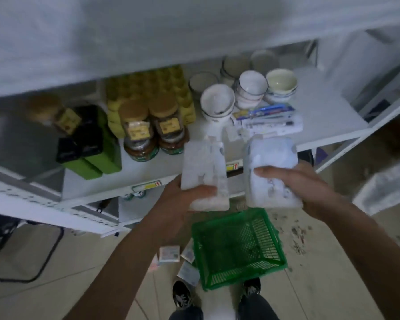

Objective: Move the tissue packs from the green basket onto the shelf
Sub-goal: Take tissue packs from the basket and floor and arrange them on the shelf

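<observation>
Hands grip one tissue pack each: left hand [185, 195] holds left pack [204, 174], right hand [298, 188] holds right pack [271, 167]. Both hang over basket [238, 248], before shelf [321, 112].

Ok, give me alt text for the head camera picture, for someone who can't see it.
A person holds a white tissue pack in each hand, left hand and right hand, over the front edge of a white shelf stocked with jars and bowls. A green basket sits on the floor below, by their feet.
</observation>
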### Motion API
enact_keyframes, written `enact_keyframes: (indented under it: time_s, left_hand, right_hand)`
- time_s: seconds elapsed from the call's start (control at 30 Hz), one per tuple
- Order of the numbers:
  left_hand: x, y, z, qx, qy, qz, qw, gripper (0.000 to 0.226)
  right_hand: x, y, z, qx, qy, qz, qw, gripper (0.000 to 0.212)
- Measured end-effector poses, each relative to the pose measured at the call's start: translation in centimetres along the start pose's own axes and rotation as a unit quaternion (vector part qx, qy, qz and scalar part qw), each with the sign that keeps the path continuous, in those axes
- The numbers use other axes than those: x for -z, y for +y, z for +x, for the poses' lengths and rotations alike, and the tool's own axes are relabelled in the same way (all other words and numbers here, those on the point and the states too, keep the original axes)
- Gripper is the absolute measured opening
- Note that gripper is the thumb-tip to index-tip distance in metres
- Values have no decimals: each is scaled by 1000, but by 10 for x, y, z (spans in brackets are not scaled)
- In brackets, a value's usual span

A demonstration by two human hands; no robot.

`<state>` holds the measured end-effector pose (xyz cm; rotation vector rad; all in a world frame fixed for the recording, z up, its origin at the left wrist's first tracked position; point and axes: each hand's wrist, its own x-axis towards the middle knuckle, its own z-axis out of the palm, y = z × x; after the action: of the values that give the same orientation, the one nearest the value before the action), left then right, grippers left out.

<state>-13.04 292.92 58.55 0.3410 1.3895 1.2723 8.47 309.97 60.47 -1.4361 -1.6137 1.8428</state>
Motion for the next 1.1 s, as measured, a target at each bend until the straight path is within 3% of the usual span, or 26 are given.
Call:
enact_keyframes:
  time_s: [0.13,0.27,0.5,0.7,0.77,0.9,0.97,1.1]
  left_hand:
    - [-16,81,-49,-71,34,15,997,59]
    - [-21,145,-98,-137,52,-1,989,56]
    - [-13,220,-162,-248,64,5,967,57]
    - [21,256,-173,-260,73,-17,963,44]
    - [39,262,-172,-260,83,-22,962,34]
    - [73,275,-167,-248,121,-17,961,34]
    - [90,281,-164,-244,149,-11,958,37]
    - [122,293,-159,-212,213,13,954,67]
  right_hand:
    - [-15,-84,-26,44,-47,35,997,41]
    - [-32,-157,-60,129,-79,70,986,65]
    - [-51,-260,-92,241,-175,107,949,50]
    - [-104,-308,-92,206,-180,74,959,78]
    - [-122,-317,-84,188,-194,78,960,72]
    - [-162,-328,-64,158,-214,88,960,36]
    - [-182,-331,-53,132,-232,84,960,35]
    - [-220,-331,-33,109,-231,78,964,43]
